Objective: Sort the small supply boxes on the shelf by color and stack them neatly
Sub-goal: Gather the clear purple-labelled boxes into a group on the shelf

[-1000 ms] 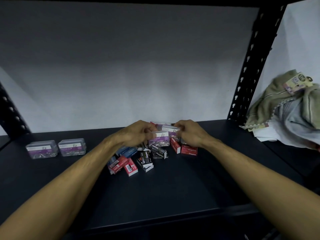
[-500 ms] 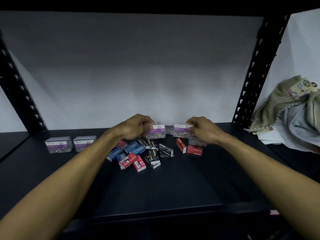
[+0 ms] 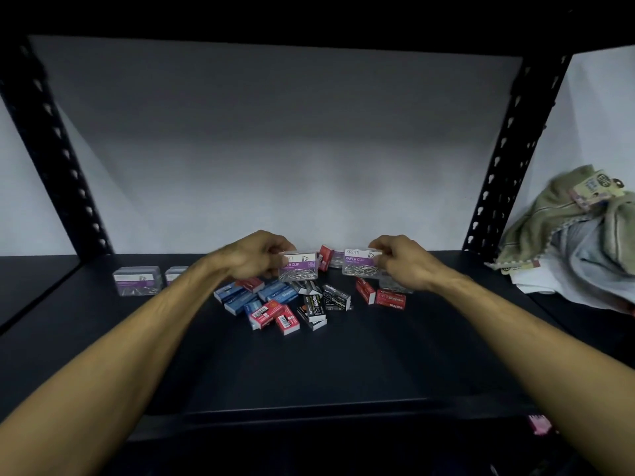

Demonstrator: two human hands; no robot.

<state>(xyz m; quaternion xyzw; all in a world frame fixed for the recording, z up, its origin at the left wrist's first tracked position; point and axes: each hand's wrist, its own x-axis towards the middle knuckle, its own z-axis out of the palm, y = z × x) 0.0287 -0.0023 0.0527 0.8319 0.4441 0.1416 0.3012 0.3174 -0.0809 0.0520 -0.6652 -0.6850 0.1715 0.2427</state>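
Left hand [image 3: 252, 257]: a clear plastic paper-clip box with purple label [image 3: 298, 270] is pinched, raised at frame centre.
Right hand [image 3: 403, 266]: a second clear purple-labelled paper-clip box [image 3: 361, 264] is pinched, likely for sorting.
Mid-left: two matching clear boxes [image 3: 138, 280] are grouped.

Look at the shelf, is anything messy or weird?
Yes. The staple boxes lie jumbled mid-shelf: blue, red and black mixed, tilted, some overlapping. Two clear paper clip boxes already sit side by side at the left.
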